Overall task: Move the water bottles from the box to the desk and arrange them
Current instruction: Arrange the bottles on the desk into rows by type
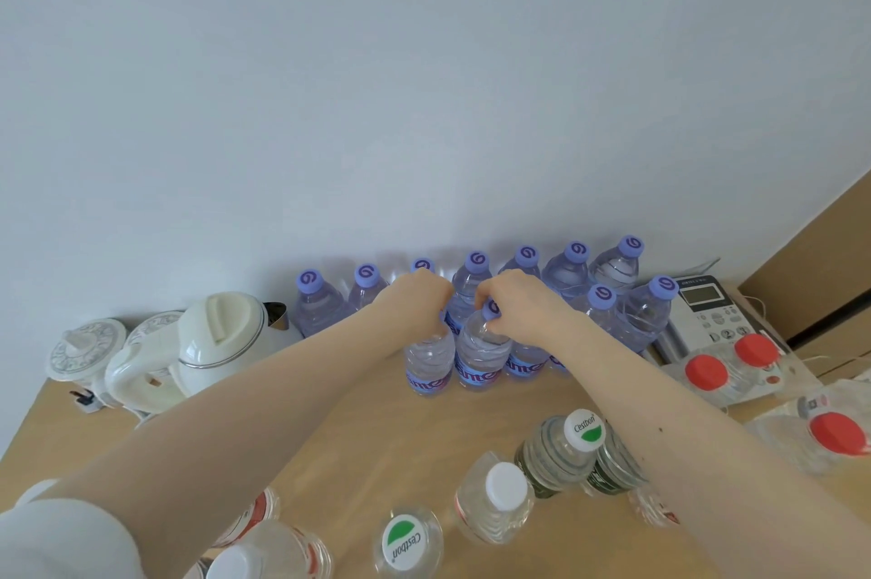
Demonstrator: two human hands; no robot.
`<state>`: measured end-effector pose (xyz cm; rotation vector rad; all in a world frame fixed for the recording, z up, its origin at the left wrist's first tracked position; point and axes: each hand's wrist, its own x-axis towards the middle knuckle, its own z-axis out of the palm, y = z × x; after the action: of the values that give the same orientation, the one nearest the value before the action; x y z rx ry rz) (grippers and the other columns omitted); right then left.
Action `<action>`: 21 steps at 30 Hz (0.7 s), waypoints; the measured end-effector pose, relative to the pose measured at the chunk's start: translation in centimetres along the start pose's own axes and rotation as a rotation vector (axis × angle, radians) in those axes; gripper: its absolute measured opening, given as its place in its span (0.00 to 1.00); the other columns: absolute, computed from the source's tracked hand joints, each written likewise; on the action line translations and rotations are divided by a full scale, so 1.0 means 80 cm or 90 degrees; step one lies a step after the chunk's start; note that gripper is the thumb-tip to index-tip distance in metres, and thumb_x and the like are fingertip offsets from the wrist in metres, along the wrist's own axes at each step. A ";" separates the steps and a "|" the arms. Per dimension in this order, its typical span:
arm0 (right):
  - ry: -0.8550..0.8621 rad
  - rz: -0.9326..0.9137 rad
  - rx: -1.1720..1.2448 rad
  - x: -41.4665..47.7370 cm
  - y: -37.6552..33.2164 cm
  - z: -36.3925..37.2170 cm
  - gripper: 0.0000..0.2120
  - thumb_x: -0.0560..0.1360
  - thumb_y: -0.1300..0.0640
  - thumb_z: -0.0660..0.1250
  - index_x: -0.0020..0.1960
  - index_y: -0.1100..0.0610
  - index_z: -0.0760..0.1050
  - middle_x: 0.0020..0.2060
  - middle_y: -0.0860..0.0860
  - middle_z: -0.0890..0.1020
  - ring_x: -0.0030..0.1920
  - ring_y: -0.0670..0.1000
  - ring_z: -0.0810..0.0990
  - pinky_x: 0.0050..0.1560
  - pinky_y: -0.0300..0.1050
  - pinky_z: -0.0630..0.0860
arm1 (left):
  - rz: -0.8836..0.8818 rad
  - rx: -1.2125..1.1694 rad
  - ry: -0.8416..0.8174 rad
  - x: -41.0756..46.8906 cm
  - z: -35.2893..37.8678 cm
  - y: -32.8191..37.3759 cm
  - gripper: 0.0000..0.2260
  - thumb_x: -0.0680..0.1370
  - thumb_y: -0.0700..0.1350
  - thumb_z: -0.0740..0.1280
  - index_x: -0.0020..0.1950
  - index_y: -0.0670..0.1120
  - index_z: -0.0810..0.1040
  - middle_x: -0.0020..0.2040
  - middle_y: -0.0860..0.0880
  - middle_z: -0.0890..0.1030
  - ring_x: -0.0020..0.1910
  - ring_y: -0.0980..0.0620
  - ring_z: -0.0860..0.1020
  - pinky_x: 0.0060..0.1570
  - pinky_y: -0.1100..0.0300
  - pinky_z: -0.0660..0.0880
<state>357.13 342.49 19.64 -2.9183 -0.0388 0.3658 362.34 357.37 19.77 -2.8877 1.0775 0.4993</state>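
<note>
- we look down on a wooden worktop [358,427] set against a pale wall [424,83]; the box is out of view.
- purple-capped bottles [565,272] stand upright in a row along the wall, with a shorter second row in front.
- the left hand [417,295] has its grip curled over the top of one front-row bottle [430,359], hiding the cap.
- the right hand [516,302] pinches the cap of the neighbouring bottle [481,354], which touches the first.
- we judge these two are being set into line; next, both grips need to let go straight upward without tipping them.
- other bottles [495,503] stand nearer us; a white kettle [221,342] sits left, a desk phone [709,312] right.
</note>
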 end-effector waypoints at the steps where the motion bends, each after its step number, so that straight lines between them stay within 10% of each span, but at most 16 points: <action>1: 0.000 0.001 0.001 0.000 0.000 -0.001 0.13 0.72 0.66 0.60 0.54 0.63 0.78 0.40 0.57 0.75 0.37 0.54 0.70 0.29 0.43 0.61 | -0.006 -0.010 0.007 0.000 0.001 0.000 0.07 0.77 0.44 0.67 0.50 0.42 0.73 0.42 0.46 0.72 0.45 0.44 0.74 0.42 0.55 0.70; 21: 0.123 0.013 -0.022 -0.031 -0.032 -0.018 0.19 0.79 0.51 0.61 0.68 0.51 0.70 0.62 0.52 0.74 0.60 0.54 0.75 0.46 0.45 0.69 | -0.042 -0.067 0.147 -0.063 -0.014 -0.035 0.19 0.77 0.57 0.65 0.63 0.48 0.70 0.58 0.47 0.73 0.55 0.44 0.75 0.44 0.54 0.68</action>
<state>355.04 344.63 22.12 -2.9745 0.0132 0.0866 360.88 362.55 22.10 -3.1231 1.0048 0.2295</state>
